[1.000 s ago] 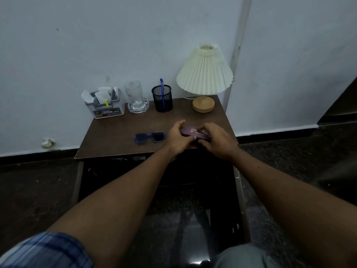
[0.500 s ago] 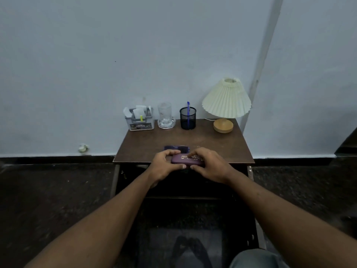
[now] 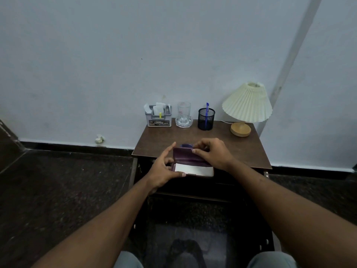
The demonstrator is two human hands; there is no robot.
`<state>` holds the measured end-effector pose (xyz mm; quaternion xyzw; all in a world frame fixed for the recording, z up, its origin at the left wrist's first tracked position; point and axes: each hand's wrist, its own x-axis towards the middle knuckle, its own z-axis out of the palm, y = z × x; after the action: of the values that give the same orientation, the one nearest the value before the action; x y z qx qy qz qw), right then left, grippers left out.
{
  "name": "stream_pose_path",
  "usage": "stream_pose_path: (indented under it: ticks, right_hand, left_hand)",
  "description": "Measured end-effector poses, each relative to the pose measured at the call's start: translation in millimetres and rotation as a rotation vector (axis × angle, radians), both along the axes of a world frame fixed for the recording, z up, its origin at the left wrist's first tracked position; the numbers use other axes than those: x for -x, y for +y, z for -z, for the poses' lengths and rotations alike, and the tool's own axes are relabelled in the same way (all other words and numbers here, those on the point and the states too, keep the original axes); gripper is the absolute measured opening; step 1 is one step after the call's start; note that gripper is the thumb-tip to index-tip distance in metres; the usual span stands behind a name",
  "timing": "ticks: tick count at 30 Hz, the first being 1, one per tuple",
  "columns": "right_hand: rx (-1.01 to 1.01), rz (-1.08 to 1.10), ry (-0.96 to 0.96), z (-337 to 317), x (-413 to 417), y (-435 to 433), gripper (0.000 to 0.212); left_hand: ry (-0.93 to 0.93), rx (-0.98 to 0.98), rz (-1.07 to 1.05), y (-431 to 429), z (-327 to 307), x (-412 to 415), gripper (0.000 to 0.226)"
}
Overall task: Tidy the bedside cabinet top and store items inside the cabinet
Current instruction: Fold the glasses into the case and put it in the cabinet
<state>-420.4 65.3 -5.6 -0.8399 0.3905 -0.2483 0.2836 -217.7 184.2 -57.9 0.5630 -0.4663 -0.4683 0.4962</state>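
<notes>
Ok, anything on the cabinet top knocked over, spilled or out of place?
Nothing stands out. The organiser, glass, pen cup and lamp stand upright along the back; left hand and right hand hold the purple case open. A small pale object lies on the floor by the wall.

Brown wooden surface [image 3: 152,146]. At back, beyond left hand [image 3: 164,169]: grey organiser box [image 3: 158,120], glass mug [image 3: 184,117]. Beyond right hand [image 3: 214,154]: mesh pen cup [image 3: 206,119], pleated lamp [image 3: 246,105]. Blue sunglasses [image 3: 187,145] just behind hands, mostly hidden.
</notes>
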Motion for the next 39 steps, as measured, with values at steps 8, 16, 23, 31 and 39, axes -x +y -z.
stream_pose_path:
  ticks: [8,16,23,31,39]
  right_hand:
    - [-0.112,0.060,-0.072,24.0,-17.5,-7.3,0.011]
    - [-0.001,0.204,-0.008,40.0,-26.5,-47.2,0.012]
    - [0.032,0.162,0.227,63.9,-38.5,-81.7,0.042]
    - [-0.012,0.169,0.260,86.1,-45.6,-86.6,0.025]
    - [-0.002,0.225,0.172,83.6,-42.4,-86.1,0.011]
  left_hand:
    - [0.035,-0.039,-0.004,5.5,13.4,-7.0,0.111]
    - [0.077,-0.057,-0.023,1.4,35.2,-20.1,0.111]
    - [0.069,-0.083,-0.026,-6.6,57.1,-26.8,0.110]
    - [0.075,-0.124,-0.019,-11.8,71.4,-28.2,0.110]
    - [0.064,-0.129,-0.018,-6.2,62.7,-19.0,0.110]
